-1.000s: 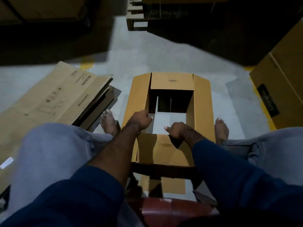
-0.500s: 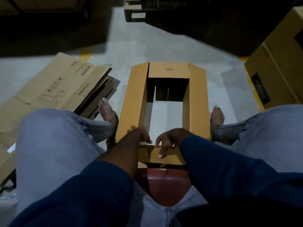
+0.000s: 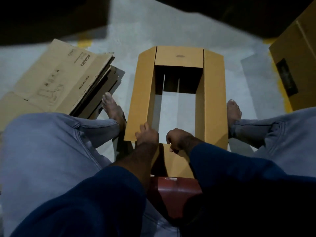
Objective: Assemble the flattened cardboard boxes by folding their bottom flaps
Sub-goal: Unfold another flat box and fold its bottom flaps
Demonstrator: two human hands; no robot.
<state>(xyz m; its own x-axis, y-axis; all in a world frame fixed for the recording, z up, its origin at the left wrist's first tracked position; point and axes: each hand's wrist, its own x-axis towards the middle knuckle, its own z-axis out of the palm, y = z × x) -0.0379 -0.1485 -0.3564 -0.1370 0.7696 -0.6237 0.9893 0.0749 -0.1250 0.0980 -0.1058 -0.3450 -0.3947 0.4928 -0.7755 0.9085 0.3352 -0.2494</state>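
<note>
Nearby left, seemingly a carton stack (image 3: 56, 77)

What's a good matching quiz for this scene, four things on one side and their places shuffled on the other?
1 open box
2 flattened cardboard stack
3 red stool
4 brown carton

A far right edge
B between the bare feet
C left, beside the left foot
D bottom centre, nearest the camera

Pairs: 1-B, 2-C, 3-D, 4-A

We're looking down on a pale grey concrete floor (image 3: 171, 28), yellow painted markings (image 3: 85, 43) at its edges, deep shadow (image 3: 51, 17) across the far side, a dark red seat (image 3: 177, 187) beneath us.
</note>
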